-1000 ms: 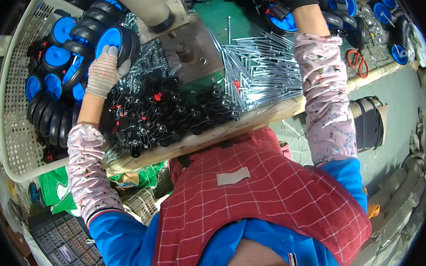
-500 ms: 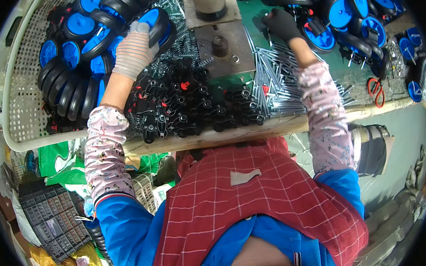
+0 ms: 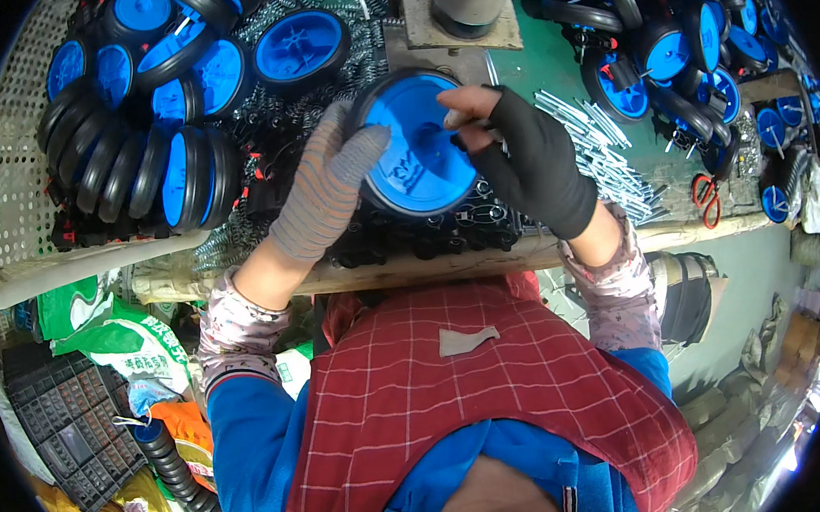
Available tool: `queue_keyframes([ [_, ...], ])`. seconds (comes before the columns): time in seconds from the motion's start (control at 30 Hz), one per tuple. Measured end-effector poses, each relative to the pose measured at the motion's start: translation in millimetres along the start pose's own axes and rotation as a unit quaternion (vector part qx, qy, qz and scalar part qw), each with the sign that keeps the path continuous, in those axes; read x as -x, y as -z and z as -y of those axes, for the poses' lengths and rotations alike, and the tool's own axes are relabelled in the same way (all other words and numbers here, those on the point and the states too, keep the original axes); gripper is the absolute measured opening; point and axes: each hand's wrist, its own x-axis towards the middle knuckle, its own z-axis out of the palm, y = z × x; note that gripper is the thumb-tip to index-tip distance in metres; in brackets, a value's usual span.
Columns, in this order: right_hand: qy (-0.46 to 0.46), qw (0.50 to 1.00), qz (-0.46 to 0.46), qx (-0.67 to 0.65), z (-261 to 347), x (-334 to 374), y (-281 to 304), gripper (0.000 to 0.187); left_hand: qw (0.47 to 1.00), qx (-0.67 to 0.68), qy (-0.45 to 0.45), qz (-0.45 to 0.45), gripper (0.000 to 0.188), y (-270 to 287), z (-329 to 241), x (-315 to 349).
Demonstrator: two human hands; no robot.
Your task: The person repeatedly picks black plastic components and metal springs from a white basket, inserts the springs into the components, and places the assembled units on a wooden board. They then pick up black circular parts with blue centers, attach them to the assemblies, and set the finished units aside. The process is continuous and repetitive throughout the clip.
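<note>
you hold a blue-hubbed wheel with a black tyre (image 3: pixel 417 146) at the middle of the bench, above the heap of small black parts (image 3: pixel 428 236). your left hand (image 3: pixel 325 191), in a striped knit glove, grasps the wheel by its left rim, fingers curled over the tyre. your right hand (image 3: pixel 527 157), in a black fingerless glove, rests on the hub face, and its bare fingertips (image 3: pixel 462 119) are pinched at the centre bore, seemingly on a small part; what that part is cannot be told.

to do this step well, keep the left hand clamped on the rim so the wheel does not turn or tip. keep the hub face towards you so the bore stays in sight. guide the right fingertips straight to the centre, not at an angle. support the wheel close above the bench rather than in free air.

containers and contents:
- the white perforated basket (image 3: pixel 6 189) at your left holds a row of finished wheels (image 3: pixel 138 175) standing on edge, packed close, with more lying flat behind.
- the bench surface (image 3: pixel 558 65) carries loose metal pins (image 3: pixel 602 147) at your right, just beside your right hand.
- further wheels (image 3: pixel 691 56) lie heaped at the far right.
- red-handled scissors (image 3: pixel 707 199) lie near the bench edge.
</note>
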Motion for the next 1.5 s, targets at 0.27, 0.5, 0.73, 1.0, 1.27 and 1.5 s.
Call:
queue_keyframes([
  [0.27,0.15,0.957,0.129,0.213,30.6,21.0,29.5,0.108,0.967,0.186,0.162,0.057,0.057,-14.4,19.7,16.3],
  [0.5,0.115,0.936,0.23,0.241,37.5,48.5,32.2,0.101,0.983,0.09,0.042,0.155,0.06,-30.3,18.2,31.9],
  [0.73,-0.082,0.988,-0.097,0.09,-20.2,97.2,29.9,0.064,0.712,-0.656,-0.236,-0.085,0.038,22.2,5.0,-10.5],
  [1.0,-0.215,0.671,-0.435,-0.561,-102.7,73.1,-20.2,0.035,0.566,-0.772,-0.26,-0.125,0.051,24.5,25.6,-50.6],
  [1.27,-0.2,0.634,-0.452,-0.595,-102.2,28.8,-42.1,0.045,0.846,-0.467,-0.25,0.056,0.06,-95.1,67.2,-24.3],
  [1.5,-0.205,0.845,-0.477,-0.131,-127.8,52.1,-34.3,0.035,0.984,-0.18,-0.004,0.01,0.05,-48.9,40.1,-77.2],
])
